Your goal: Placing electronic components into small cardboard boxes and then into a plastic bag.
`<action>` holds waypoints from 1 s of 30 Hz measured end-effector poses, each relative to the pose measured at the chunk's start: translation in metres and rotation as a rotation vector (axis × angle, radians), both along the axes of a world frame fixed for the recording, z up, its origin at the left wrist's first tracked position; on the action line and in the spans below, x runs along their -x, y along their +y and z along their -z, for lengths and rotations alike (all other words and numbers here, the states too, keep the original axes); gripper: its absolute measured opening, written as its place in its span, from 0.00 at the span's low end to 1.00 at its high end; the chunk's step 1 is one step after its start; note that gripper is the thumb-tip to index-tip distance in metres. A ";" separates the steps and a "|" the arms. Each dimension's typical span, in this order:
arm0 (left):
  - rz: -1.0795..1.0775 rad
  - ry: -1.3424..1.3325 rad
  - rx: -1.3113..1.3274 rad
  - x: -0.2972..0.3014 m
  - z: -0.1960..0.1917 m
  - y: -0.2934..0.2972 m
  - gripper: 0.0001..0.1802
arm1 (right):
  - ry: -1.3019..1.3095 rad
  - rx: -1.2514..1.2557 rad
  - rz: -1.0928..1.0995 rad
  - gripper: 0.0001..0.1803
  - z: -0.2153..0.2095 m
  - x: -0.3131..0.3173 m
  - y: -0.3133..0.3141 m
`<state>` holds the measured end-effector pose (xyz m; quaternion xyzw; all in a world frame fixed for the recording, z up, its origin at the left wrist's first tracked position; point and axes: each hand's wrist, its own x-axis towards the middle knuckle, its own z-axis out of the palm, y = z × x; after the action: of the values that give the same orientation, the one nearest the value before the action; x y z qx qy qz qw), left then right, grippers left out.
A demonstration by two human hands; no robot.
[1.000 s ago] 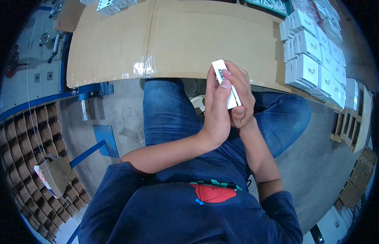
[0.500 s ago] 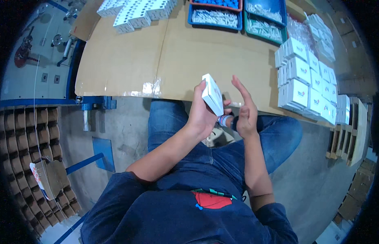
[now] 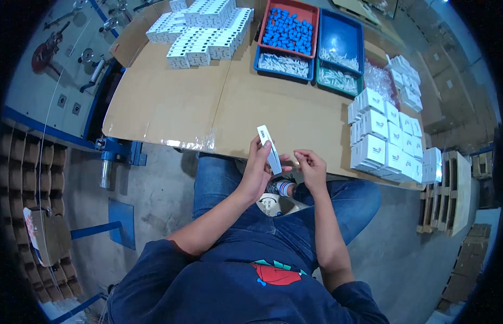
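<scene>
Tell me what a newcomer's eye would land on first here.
At centre, the left hand holds up a small flat white cardboard box, with the right hand open beside it. On the cardboard-covered table, a red tray of blue caps stands at the far edge, and stacked white boxes crowd the right.

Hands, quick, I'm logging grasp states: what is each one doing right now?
Left hand: closed on a small white box, held upright.
Right hand: fingers partly curled beside the box; whether it holds anything cannot be told.
</scene>
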<state>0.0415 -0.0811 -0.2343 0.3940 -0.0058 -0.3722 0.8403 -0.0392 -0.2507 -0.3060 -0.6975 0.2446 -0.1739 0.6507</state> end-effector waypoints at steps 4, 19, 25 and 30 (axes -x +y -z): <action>-0.023 -0.227 0.023 0.001 0.007 0.008 0.37 | 0.058 0.144 -0.034 0.09 0.002 0.009 0.008; -0.077 -1.038 -0.077 -0.005 -0.031 0.045 0.59 | -0.171 0.022 -0.218 0.19 -0.087 0.015 0.056; -0.130 -1.306 -0.139 -0.007 -0.041 0.049 0.52 | -0.291 -0.096 -0.319 0.26 -0.127 0.029 0.082; -0.165 -1.430 -0.078 -0.004 -0.046 0.048 0.48 | -0.322 -0.062 -0.347 0.35 -0.132 0.035 0.082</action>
<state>0.0460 -0.0332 -0.1880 0.5701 -0.5116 0.0414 0.6415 -0.0737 -0.1688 -0.1744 -0.6720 0.0194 -0.1609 0.7226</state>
